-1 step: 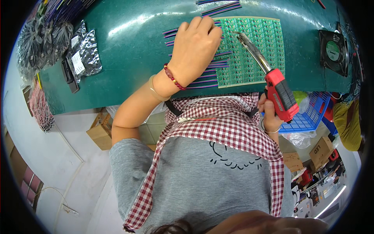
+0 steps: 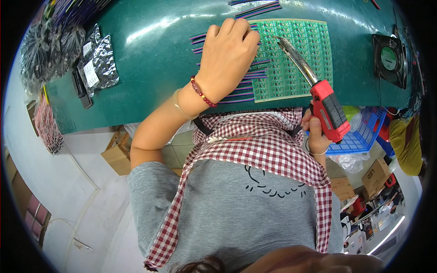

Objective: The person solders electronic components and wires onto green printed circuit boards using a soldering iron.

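Observation:
A green panel of small circuit boards (image 2: 302, 59) lies on the green tabletop. Several short strands of black, blue and pink wires (image 2: 240, 94) lie along its left edge, some overlapping the boards. My left hand (image 2: 230, 57) is over these wires at the panel's upper left, its fingers curled and pressed together; the hand hides its fingertips and whatever they grip. In my right hand (image 2: 316, 136), below the table edge, is a red and black gun-shaped soldering iron (image 2: 330, 111). Its metal tip points up and left over the panel, close to my left fingers.
More wire strands (image 2: 259, 9) lie beyond the panel. At the right stands a black fan (image 2: 389, 60). Dark shiny bags (image 2: 102, 66) and plastic-wrapped wire bundles (image 2: 38, 50) are at the left. A blue basket (image 2: 364, 136) sits below the table's right edge.

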